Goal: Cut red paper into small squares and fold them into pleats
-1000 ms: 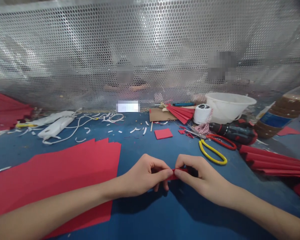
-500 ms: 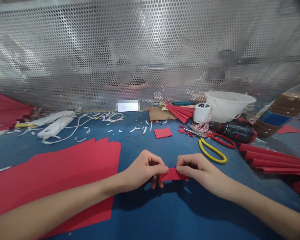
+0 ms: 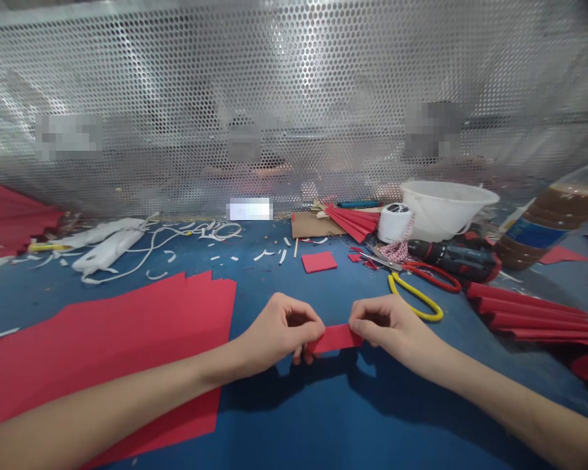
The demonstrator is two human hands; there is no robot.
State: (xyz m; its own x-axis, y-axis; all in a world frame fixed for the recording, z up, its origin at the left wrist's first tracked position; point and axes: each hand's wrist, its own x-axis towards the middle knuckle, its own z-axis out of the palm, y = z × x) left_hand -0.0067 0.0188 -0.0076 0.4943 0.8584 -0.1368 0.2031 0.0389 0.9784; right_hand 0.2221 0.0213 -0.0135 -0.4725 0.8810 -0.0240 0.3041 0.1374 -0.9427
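Note:
A small strip of red paper point(image 3: 336, 338) is stretched between my two hands, just above the blue table point(image 3: 284, 424). My left hand point(image 3: 294, 329) pinches its left end between thumb and fingers. At the other end, my right hand point(image 3: 384, 321) pinches the upper right corner. Behind the hands lies a small red paper square point(image 3: 319, 262). Large red sheets point(image 3: 151, 339) are stacked under and beyond my left forearm. Scissors with one yellow and one red handle point(image 3: 418, 307) lie just behind my right hand.
A power drill point(image 3: 453, 258), a white bucket point(image 3: 443, 212), a string spool point(image 3: 394, 223) and a bottle of brown liquid point(image 3: 548, 219) stand at the right. Pleated red paper point(image 3: 533, 313) lies nearer. At the left is a white power strip point(image 3: 110, 248) with its cord. A perforated metal panel point(image 3: 294, 85) closes the back.
My right hand has shifted slightly right along the strip to its end, so more of the red paper shows between the hands. The left hand has moved a little left.

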